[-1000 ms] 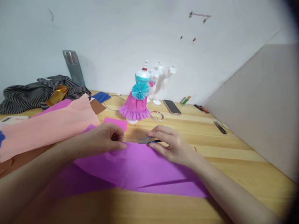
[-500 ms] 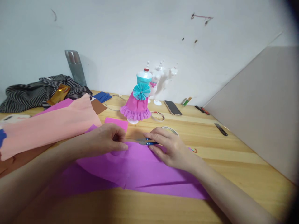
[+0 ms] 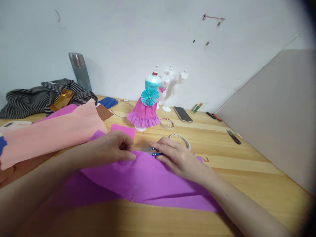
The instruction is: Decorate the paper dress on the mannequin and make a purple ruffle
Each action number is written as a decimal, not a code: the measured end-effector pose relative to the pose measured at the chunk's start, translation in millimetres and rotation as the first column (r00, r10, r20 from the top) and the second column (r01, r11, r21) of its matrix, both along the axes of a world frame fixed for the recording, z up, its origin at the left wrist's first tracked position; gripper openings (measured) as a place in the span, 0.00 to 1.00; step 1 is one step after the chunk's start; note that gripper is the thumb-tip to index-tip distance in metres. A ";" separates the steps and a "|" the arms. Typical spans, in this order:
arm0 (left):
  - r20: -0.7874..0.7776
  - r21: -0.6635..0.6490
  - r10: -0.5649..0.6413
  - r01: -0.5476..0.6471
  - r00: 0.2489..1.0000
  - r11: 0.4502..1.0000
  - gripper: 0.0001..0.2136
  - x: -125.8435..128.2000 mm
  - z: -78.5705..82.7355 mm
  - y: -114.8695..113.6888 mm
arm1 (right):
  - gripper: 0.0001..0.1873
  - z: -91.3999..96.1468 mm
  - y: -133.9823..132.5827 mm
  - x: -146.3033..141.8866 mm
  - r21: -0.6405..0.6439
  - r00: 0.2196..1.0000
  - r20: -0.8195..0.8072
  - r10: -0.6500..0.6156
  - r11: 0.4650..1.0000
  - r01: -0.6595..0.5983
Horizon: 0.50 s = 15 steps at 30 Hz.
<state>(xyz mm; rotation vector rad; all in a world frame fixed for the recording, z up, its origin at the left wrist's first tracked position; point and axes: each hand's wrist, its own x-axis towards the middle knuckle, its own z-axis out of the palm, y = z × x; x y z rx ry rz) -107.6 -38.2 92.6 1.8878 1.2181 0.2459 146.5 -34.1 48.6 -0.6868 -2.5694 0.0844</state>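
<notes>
My left hand pinches the far edge of a purple crepe paper sheet spread over the table. In my right hand is a pair of small blue-handled thread snips, fingers closed round them. The blades point left, toward my left fingertips, at the sheet's far edge; their tips are hard to make out. A smaller pink-purple paper piece lies just beyond my left hand. Behind stands a mini dress form in a pink ruffled skirt with a turquoise paper rosette.
Peach crepe paper and striped cloth lie at left, near a bottle. A tape roll, a phone and a box cutter are on the right. A wall closes off the back.
My right hand and the snips have shifted slightly left and down, uncovering more of the tape roll. My left hand keeps its pinch on the paper, almost still.
</notes>
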 end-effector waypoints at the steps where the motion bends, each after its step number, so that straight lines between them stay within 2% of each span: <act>1: 0.003 0.002 -0.006 0.006 1.000 1.000 0.09 -0.2 -0.3 0.2 | 0.16 -0.5 0.3 0.1 -0.010 1.000 -0.005 0.003 1.000 -0.003; 15: 0.009 0.016 -0.029 0.029 1.000 0.999 0.10 -0.8 1.3 -0.1 | 0.15 -6.4 4.9 -0.9 -0.002 0.992 -0.106 0.072 0.997 -0.072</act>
